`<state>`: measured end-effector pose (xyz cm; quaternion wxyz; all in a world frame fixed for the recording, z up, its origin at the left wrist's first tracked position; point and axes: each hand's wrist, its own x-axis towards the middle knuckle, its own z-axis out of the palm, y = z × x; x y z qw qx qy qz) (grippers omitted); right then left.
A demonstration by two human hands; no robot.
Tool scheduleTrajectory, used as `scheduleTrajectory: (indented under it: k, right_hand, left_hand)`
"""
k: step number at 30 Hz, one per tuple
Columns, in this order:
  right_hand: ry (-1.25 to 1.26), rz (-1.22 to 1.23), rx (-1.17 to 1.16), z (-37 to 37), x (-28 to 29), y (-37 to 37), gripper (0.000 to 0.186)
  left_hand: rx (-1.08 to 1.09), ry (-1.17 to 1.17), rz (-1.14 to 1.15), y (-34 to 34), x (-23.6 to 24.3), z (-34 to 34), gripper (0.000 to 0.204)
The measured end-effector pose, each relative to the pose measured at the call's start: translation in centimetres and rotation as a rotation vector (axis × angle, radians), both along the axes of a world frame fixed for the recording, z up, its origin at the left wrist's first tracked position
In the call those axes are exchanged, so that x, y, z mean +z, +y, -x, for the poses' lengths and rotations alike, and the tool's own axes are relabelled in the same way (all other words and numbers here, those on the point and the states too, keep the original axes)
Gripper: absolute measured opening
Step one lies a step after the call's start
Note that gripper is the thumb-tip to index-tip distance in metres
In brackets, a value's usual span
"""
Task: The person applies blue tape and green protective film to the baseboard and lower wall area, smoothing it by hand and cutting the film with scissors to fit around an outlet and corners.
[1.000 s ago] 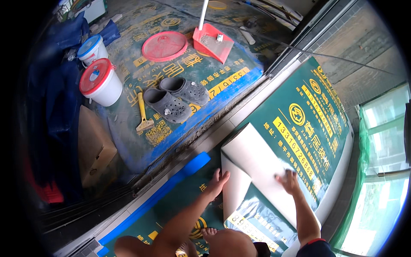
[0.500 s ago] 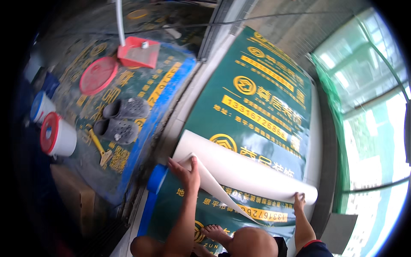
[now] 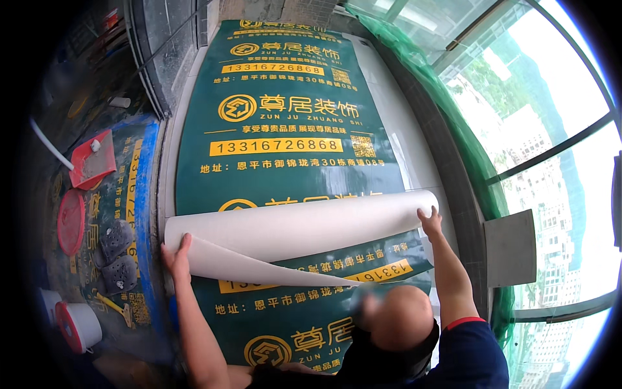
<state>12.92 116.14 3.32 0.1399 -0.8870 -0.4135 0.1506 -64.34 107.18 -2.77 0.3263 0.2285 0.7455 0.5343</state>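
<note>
A thick roll (image 3: 298, 223) of floor protection sheet, white on its outer side, lies across the green printed sheet (image 3: 194, 185) spread on the floor. My left hand (image 3: 176, 260) grips the roll's left end, thumb on the white side and fingers around the outer edge. At the right end, my right hand (image 3: 430, 222) holds the roll with fingers curled over it. A loose white flap (image 3: 272, 271) slants from the left end toward my knee, and green printed sheet shows beneath it.
To the left are a red dustpan (image 3: 94, 159), a red lid (image 3: 71, 222), grey clogs (image 3: 118, 272), a yellow-handled tool (image 3: 115, 307) and a white bucket (image 3: 84, 327). Green netting (image 3: 447, 120) runs along the window side, where a grey board (image 3: 510, 247) stands.
My view has turned right, so the roll looks more level. The roll covers more of the printed logo beneath it. Both hands remain on its ends.
</note>
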Motion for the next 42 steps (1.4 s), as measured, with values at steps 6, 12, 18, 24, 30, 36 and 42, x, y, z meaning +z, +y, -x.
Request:
scheduleTrajectory:
  k: [6, 12, 18, 24, 30, 36, 42]
  right_hand:
    - [0.31, -0.099, -0.297, -13.1, -2.7, 1.3, 0.112]
    - [0.788, -0.163, -0.26, -12.0, -6.8, 6.0, 0.099]
    - [0.605, -0.178, -0.321, -14.4, 1.4, 3.6, 0.095]
    - [0.917, -0.614, -0.482, -23.2, 11.3, -16.5, 0.059]
    - [1.048, -0.788, -0.828, -21.8, 12.9, -43.6, 0.056]
    - [1.319, -0.494, -1.292, 5.3, 0.4, -53.8, 0.054]
    - [1.591, -0.23, -1.325, 22.5, -11.4, -45.9, 0.052]
  left_hand:
    - [-0.068, 0.047, 0.148, -0.5, -2.0, 3.2, 0.072]
    - [-0.181, -0.355, 0.258, -1.9, -1.3, 11.3, 0.083]
    - [-0.211, -0.327, 0.206, 3.8, 4.0, 7.4, 0.087]
    - [-0.38, -0.26, -0.118, 14.4, 12.7, -3.0, 0.071]
    - [-0.982, -0.323, -0.048, 20.8, 16.1, -27.2, 0.063]
    - [-1.42, -0.322, 0.401, 20.9, 8.0, -47.0, 0.073]
    - [-1.56, 0.076, 0.49, 24.5, 4.4, -54.4, 0.074]
